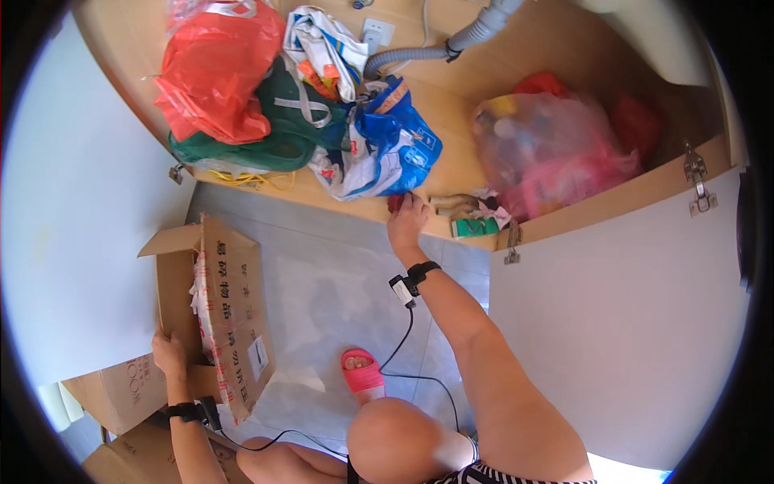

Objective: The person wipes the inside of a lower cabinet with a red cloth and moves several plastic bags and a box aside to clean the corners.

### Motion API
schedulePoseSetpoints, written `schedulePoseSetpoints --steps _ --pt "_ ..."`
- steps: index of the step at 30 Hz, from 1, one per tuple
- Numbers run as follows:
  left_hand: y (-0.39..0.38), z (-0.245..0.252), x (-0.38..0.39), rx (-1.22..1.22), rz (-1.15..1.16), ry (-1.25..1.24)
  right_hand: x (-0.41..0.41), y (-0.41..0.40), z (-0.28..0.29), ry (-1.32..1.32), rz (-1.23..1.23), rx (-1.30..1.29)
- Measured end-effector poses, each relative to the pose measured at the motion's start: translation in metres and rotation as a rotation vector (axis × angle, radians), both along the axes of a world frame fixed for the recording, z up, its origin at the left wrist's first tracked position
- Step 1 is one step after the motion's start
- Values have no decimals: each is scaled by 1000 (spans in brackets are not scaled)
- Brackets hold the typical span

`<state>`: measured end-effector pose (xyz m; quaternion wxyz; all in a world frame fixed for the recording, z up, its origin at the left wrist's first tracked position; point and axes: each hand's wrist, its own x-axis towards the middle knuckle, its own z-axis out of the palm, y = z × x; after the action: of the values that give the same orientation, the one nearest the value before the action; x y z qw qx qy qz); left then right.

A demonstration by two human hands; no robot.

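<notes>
My left hand (169, 356) grips the near left edge of an open cardboard box (245, 308), which bears printed writing and tape. Crumpled pale material shows at the box's opening. At the cabinet's front edge, my right hand (409, 224) has its fingers on a small dark red object (395, 202), mostly hidden by the hand; its kind is unclear. Just beyond lies a crumpled blue and white plastic bag (402, 142). To the right of this hand are brown root-like pieces (453, 204) and a small green packet (476, 227).
The cabinet floor (450, 118) also carries a red plastic bag (221, 75), a green mesh bag (284, 136) and a stuffed pink bag (556, 151). A grey drain hose (417, 55) crosses the back. Open doors (623, 302) flank me. More cardboard boxes (124, 387) stand lower left.
</notes>
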<state>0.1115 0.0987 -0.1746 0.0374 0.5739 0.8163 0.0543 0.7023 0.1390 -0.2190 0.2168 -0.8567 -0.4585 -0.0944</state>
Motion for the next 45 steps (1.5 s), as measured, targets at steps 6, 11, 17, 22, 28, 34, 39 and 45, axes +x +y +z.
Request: schedulePoseSetpoints --steps 6,11,17,22,28,34,39,45 --pt "-6 7 -14 -60 60 -8 -17 -14 15 121 178 -52" --pt "-1 -1 0 -16 41 -80 63 29 33 632 -124 35" --pt "1 -20 -18 -30 17 -89 57 70 49 1566 -583 452" --pt "4 3 -6 -72 11 -134 38 71 58 1765 -535 618" --pt "-1 -20 -27 -9 36 -67 39 74 78 1900 -369 564" --pt "1 15 -2 -44 60 -58 67 61 142 1314 -375 626" --pt "-4 15 -2 14 22 -93 121 13 167 1193 -315 784" --pt "-1 21 11 31 38 -132 154 -30 172 1457 -248 811"
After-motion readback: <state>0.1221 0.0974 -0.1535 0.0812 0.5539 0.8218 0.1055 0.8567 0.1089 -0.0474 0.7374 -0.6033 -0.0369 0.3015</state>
